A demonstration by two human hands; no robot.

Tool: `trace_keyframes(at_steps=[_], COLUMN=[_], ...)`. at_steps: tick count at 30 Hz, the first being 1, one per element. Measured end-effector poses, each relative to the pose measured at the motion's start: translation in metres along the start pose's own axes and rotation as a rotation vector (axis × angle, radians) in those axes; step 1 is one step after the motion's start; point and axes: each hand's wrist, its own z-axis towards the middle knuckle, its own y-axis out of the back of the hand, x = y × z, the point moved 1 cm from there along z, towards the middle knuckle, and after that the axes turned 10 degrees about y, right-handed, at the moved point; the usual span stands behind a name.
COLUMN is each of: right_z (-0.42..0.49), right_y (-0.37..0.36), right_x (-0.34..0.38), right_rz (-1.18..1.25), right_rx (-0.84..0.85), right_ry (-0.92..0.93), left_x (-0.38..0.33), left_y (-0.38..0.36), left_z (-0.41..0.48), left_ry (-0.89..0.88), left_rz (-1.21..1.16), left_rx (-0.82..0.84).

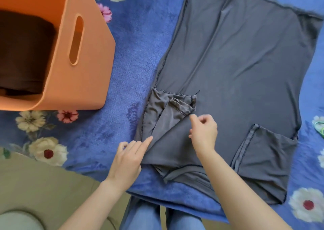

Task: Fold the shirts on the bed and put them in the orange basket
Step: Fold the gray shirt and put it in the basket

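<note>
Now we look down on a gray shirt [245,72] lying spread flat on the bed [131,54], whose blue cover is printed with flowers. The shirt's seams face up, and both its sleeves are folded inward over its body.

Our left hand [126,159] points one straight finger [147,141] onto the cloth at the edge of the left sleeve's fold, while its other fingers are loosely curled and hold nothing. Our right hand [204,135] hovers just beside that sleeve's cuff with its fingers loosely bent and nothing between them. Whether it touches the shirt we cannot tell.

To the left, apart from the shirt, the orange basket [94,72] stands on the bed with a dark brown folded cloth [22,54] inside.
</note>
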Motion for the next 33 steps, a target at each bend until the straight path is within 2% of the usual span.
trace_keyframes(at_steps=[3,5,7,9,12,14,16,18,20,22,26,30,33], right_z=[-0.011,-0.012,-0.005,0.002,-0.008,-0.024,-0.037,-0.037,-0.025,-0.011,0.008,0.007,0.004], right_y=[-0.030,-0.048,-0.053,-0.046,-0.019,0.003,0.021,0.027,0.025,0.023,0.020,0.020,0.024], right_x=[0.021,0.024,0.019,0.013,-0.005,-0.030,-0.053,-0.060,-0.051,-0.038,-0.023,-0.024,-0.023], right_rz=[-0.359,-0.688,-0.791,-0.529,0.132,0.281,0.212,0.180,0.199,0.105,-0.092,0.029,0.098], right_rx=[0.222,0.358,0.391,0.297,0.117,0.043,0.079,0.112,0.060,0.004,0.134,0.253,0.222], right_ry=[0.251,0.327,0.324,0.254,0.063,-0.114,-0.255,-0.309,-0.298,-0.221,-0.157,-0.127,0.086], left_x=[-0.002,-0.005,-0.006,-0.004,0.002,0.007,0.013,0.017,0.018,0.013,-0.008,-0.030,-0.038], left_y=[-0.011,-0.012,-0.010,-0.007,-0.003,-0.001,-0.001,-0.002,-0.003,-0.002,0.003,-0.004,-0.014], left_z=[-0.004,-0.003,0.000,0.003,0.004,0.004,0.002,-0.003,-0.005,-0.006,0.016,0.077,0.120], left_ry=[0.139,0.234,0.290,0.338,0.365,0.363,0.366,0.402,0.501,0.639,0.824,0.767,0.710], left_rz=[0.093,0.085,0.042,-0.037,-0.167,-0.193,-0.202,-0.239,-0.308,-0.381,-0.481,-0.513,-0.432], left_rx=[0.090,0.130,0.126,0.134,0.187,0.179,0.176,0.204,0.235,0.231,0.109,0.064,0.132])
